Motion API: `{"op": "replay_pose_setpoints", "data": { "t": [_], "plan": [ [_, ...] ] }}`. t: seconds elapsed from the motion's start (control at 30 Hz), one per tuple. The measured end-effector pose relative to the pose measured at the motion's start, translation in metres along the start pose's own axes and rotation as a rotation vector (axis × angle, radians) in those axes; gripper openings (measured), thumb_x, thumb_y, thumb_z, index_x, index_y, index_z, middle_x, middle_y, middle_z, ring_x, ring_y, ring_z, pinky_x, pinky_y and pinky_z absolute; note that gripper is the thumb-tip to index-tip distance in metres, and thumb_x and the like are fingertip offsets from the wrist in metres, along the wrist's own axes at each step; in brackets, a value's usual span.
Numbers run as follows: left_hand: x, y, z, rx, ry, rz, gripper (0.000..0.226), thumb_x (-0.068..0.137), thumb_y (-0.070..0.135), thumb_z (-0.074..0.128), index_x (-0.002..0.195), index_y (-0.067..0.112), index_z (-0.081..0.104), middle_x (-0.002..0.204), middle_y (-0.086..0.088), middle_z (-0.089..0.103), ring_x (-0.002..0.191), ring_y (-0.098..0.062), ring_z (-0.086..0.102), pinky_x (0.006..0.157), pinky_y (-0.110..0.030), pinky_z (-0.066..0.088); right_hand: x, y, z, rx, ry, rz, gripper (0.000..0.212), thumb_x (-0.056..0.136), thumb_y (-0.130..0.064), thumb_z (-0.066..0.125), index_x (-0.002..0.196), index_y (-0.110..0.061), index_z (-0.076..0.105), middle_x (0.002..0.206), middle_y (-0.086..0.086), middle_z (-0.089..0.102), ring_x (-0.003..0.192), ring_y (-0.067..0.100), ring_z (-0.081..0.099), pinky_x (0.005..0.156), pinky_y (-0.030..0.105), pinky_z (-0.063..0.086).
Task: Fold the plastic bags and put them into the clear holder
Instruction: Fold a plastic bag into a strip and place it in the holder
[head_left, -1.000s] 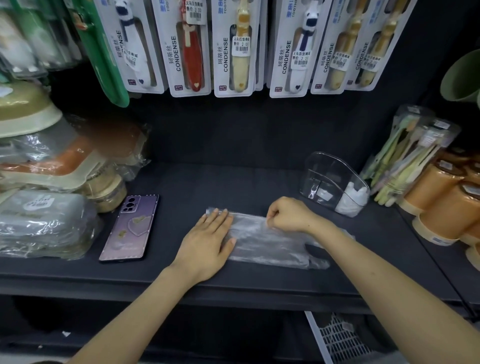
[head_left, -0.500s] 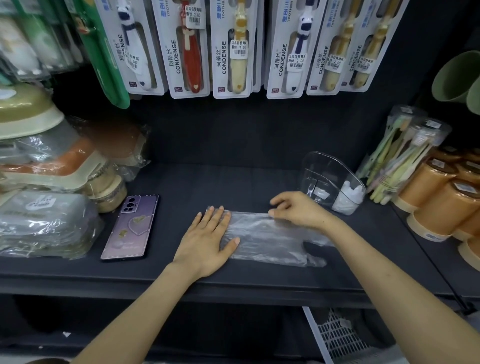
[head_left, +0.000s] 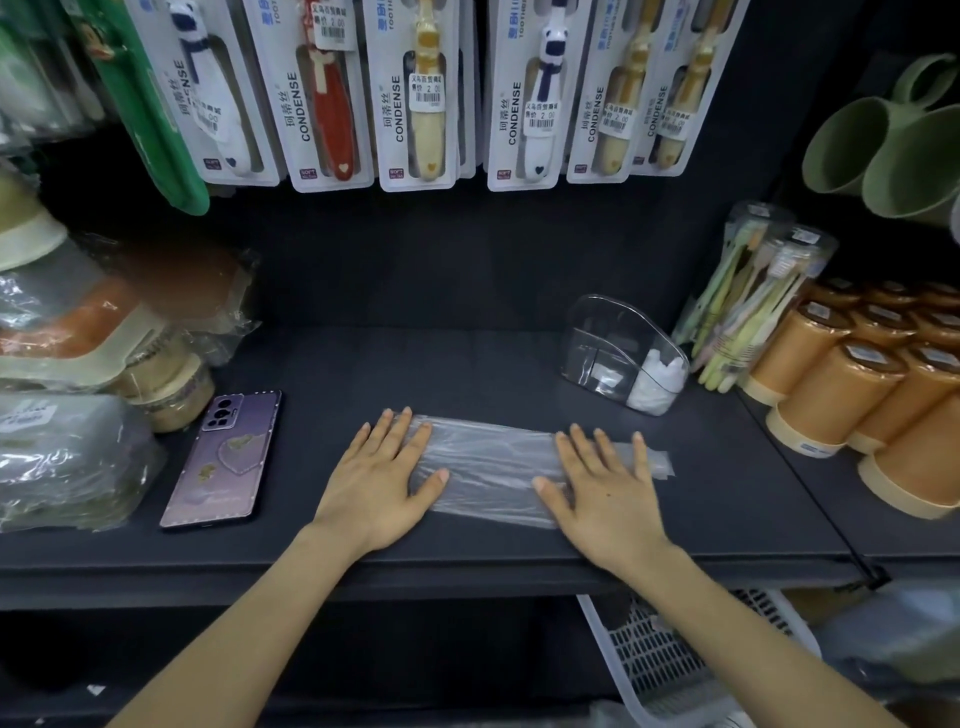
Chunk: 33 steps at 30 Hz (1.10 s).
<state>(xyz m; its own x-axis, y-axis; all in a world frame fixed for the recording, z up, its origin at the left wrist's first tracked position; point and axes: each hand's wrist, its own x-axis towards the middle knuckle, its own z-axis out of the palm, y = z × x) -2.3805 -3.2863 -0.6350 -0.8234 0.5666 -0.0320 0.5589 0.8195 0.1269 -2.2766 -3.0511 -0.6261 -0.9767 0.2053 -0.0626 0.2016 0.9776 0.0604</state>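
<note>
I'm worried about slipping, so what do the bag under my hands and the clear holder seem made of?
The bag looks like thin translucent plastic film, glossy and finely wrinkled; the dark shelf shows through it. The holder looks like rigid clear plastic, possibly acrylic: smooth, with bright edge reflections.

A dark shelf (head_left: 467, 364) carries everything. A plastic bag (head_left: 488, 467), a long flat strip, lies in the middle near the front edge. To the left a purple phone (head_left: 223, 460) lies flat, back up, just beside film-wrapped goods (head_left: 67, 457). Further back on the right stands the clear holder (head_left: 613, 343), with toothbrush packs (head_left: 748, 301) leaning just beyond it and orange cups (head_left: 841, 384) lying on their sides at the far right
</note>
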Motion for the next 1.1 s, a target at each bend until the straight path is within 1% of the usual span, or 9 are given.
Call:
{"op": "replay_pose_setpoints", "data": {
  "t": [0.13,0.3,0.4,0.5,0.63,0.7,0.83,1.0,1.1],
  "plan": [
    [0.0,0.001,-0.001,-0.002,0.008,0.001,0.117,0.054,0.08,-0.036,0.154,0.027,-0.004,0.161,0.001,-0.01,0.147,-0.013,-0.014,0.118,-0.03,-0.011,-0.015,0.036,-0.008,-0.026,-0.047,0.134,0.124,0.052,-0.069,-0.048,0.154,-0.023,0.005,0.162,0.0,0.002,0.149,0.02,-0.002,0.114,0.053,-0.017],
    [-0.001,0.003,-0.003,-0.02,-0.001,-0.02,0.121,0.051,0.084,-0.035,0.154,0.029,-0.003,0.16,-0.004,-0.013,0.146,-0.014,-0.016,0.117,-0.028,-0.013,0.001,-0.031,-0.026,0.077,0.143,-0.029,0.09,0.08,-0.057,-0.017,0.153,-0.015,0.015,0.16,0.008,0.015,0.149,0.024,0.007,0.115,0.051,-0.013],
    [-0.001,0.003,-0.005,-0.004,-0.022,-0.028,0.109,0.061,0.083,-0.021,0.153,0.029,-0.004,0.161,-0.005,-0.013,0.147,-0.015,-0.014,0.118,-0.029,-0.011,0.017,-0.078,-0.015,0.07,0.071,-0.191,0.083,0.083,-0.052,-0.017,0.154,-0.015,0.007,0.161,0.006,0.007,0.149,0.021,-0.001,0.116,0.05,-0.016],
    [0.0,0.004,-0.005,-0.008,-0.033,-0.03,0.1,0.066,0.074,-0.014,0.154,0.028,-0.003,0.161,-0.005,-0.012,0.147,-0.015,-0.014,0.118,-0.029,-0.011,0.02,-0.062,-0.006,0.099,-0.016,-0.173,0.063,0.099,-0.05,0.002,0.154,-0.019,0.003,0.162,-0.001,0.0,0.148,0.016,-0.007,0.116,0.05,-0.016],
    [0.0,0.003,-0.004,0.016,-0.034,-0.023,0.099,0.067,0.073,-0.015,0.154,0.028,-0.003,0.161,-0.005,-0.012,0.147,-0.016,-0.015,0.118,-0.03,-0.012,0.002,-0.001,0.002,0.028,0.002,-0.04,0.081,0.084,-0.061,-0.018,0.154,-0.023,-0.001,0.162,-0.003,-0.001,0.149,0.017,-0.006,0.114,0.05,-0.019],
    [-0.001,0.003,-0.005,0.018,-0.037,-0.019,0.099,0.066,0.073,-0.016,0.154,0.028,-0.004,0.161,-0.006,-0.012,0.147,-0.016,-0.015,0.119,-0.03,-0.011,-0.007,0.008,-0.001,0.007,0.104,-0.071,0.089,0.084,-0.061,-0.024,0.153,-0.02,0.013,0.16,0.005,0.013,0.149,0.024,0.007,0.114,0.051,-0.017],
    [0.0,0.001,-0.006,-0.001,-0.061,-0.021,0.101,0.065,0.075,-0.014,0.153,0.026,-0.01,0.16,-0.006,-0.015,0.147,-0.016,-0.016,0.118,-0.03,-0.011,-0.021,-0.001,-0.002,0.039,0.437,-0.352,0.06,0.091,-0.061,0.034,0.115,-0.019,0.07,0.125,0.004,0.065,0.119,0.023,0.058,0.111,0.051,0.02],
    [0.001,-0.002,-0.01,-0.172,-0.049,-0.045,0.088,0.086,0.074,0.02,0.151,0.024,-0.014,0.161,-0.003,-0.012,0.147,-0.013,-0.015,0.117,-0.027,-0.008,-0.015,-0.004,0.003,0.145,0.627,-0.497,0.03,0.088,-0.033,0.049,0.073,-0.023,0.073,0.082,-0.008,0.07,0.079,0.018,0.065,0.105,0.034,0.029],
    [-0.009,-0.002,-0.019,-0.393,0.118,-0.047,0.095,0.072,0.08,0.021,0.153,0.03,0.014,0.16,0.002,0.0,0.148,-0.013,-0.009,0.118,-0.029,-0.003,-0.015,-0.006,0.005,0.195,0.614,-0.502,0.03,0.089,-0.028,0.049,0.07,-0.021,0.071,0.077,-0.009,0.069,0.073,0.015,0.064,0.1,0.031,0.034]
  ]
}}
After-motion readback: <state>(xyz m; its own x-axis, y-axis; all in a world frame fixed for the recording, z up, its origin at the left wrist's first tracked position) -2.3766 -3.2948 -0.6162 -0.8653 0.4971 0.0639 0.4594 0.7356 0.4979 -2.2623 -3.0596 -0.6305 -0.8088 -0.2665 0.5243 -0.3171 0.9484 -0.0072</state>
